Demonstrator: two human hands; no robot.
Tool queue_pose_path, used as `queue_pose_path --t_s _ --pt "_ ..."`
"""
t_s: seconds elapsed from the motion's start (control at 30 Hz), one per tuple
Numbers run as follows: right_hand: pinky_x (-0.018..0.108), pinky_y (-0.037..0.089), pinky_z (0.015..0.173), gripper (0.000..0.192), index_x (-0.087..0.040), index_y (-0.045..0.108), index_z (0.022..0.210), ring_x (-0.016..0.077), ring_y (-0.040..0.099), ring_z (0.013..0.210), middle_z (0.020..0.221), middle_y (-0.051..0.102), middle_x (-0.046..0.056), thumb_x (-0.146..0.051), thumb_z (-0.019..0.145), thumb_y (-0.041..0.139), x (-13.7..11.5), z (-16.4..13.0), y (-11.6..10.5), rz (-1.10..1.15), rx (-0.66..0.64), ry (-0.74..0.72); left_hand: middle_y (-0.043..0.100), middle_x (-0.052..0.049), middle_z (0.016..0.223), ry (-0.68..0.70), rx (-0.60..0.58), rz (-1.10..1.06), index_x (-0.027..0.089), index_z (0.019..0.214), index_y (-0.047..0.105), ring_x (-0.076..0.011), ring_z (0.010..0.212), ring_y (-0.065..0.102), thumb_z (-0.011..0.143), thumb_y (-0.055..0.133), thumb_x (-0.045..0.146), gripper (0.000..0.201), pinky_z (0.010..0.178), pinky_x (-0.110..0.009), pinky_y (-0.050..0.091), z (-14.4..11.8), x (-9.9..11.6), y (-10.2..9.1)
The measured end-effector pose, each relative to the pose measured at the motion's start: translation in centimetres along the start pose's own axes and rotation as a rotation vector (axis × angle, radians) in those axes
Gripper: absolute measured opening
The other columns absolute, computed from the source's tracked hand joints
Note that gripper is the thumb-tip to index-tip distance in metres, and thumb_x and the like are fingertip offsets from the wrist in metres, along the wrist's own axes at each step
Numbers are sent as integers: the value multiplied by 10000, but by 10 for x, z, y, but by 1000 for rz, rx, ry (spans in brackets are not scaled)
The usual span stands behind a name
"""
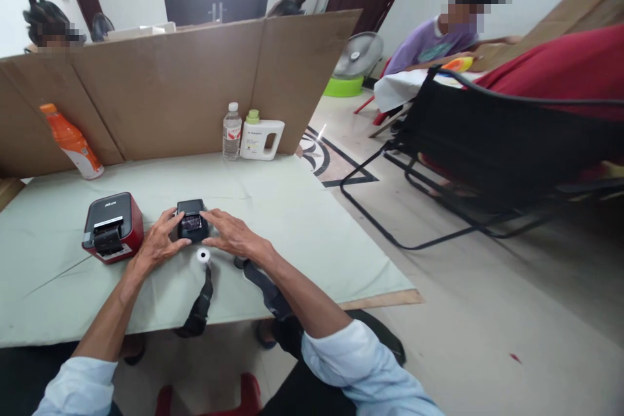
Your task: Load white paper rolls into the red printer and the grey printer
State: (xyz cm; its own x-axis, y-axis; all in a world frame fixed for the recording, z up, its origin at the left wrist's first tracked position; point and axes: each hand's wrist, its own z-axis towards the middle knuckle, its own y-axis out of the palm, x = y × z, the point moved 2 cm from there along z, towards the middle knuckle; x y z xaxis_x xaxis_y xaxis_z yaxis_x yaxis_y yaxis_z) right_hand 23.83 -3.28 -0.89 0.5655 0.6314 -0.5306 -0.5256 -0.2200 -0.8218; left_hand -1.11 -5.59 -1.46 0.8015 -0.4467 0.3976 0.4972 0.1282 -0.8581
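- Black-and-red machine (114,227): standing on the tabletop (322,253), serving as landmark for this entry.
- Small black device (192,222): resting on the tabletop to the right of the machine; its longer axis is appearing to run away from the person.
- Left hand (163,237): reaching in between machine and device; fingers are curving onto the device's left side, gripping it.
- Right hand (231,232): lying on the device's far side from the machine; fingers are bending in on the right side, gripping likewise. Neither hand is being nearer; the device is sitting directly between the two.
- White roll (203,263): standing right of the machine, just on the person's side of the device, hollow core showing; a black strip (199,309) is trailing from it over the tabletop's near edge.
- Clear bottle (233,133) and white jug (263,143): standing beyond the machine and to its right.
- Orange bottle (75,143): standing beyond the machine, slightly left.
- Hard to make out: fingers are covering the device's side edges; its window is showing only something dark and shiny; the right forearm is partly hiding a dark strap (267,287); the machine's lettering is staying too small to read.
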Motion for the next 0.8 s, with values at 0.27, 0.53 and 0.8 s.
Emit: queue_pose_path --t_s 0.27,0.53,0.8 --pt "505 480 1104 662 -205 445 1545 338 551 1354 1521 532 173 -327 950 707 -5 1 2 -91 -14 43 540 -162 1519 -16 35 33 222 1429 619 -365 1355 586 832 790 443 658 1106 -517 536 -3 4 2" --pt "491 514 1031 620 -220 480 1512 325 572 1271 1503 554 159 -333 949 715 -10 3 -2 -242 -31 39 531 -139 1514 -36 -5 77 242 1404 635 -353 1282 632 822 797 440 635 1057 -500 568 1 10 -1" --pt "482 509 1033 633 -193 451 1535 324 578 1265 1481 569 173 -343 969 692 -16 2 -2 -253 -48 43 523 -140 1534 -54 -18 99 245 1420 617 -344 1251 653 835 781 431 635 1020 -493 587 0 12 -5"
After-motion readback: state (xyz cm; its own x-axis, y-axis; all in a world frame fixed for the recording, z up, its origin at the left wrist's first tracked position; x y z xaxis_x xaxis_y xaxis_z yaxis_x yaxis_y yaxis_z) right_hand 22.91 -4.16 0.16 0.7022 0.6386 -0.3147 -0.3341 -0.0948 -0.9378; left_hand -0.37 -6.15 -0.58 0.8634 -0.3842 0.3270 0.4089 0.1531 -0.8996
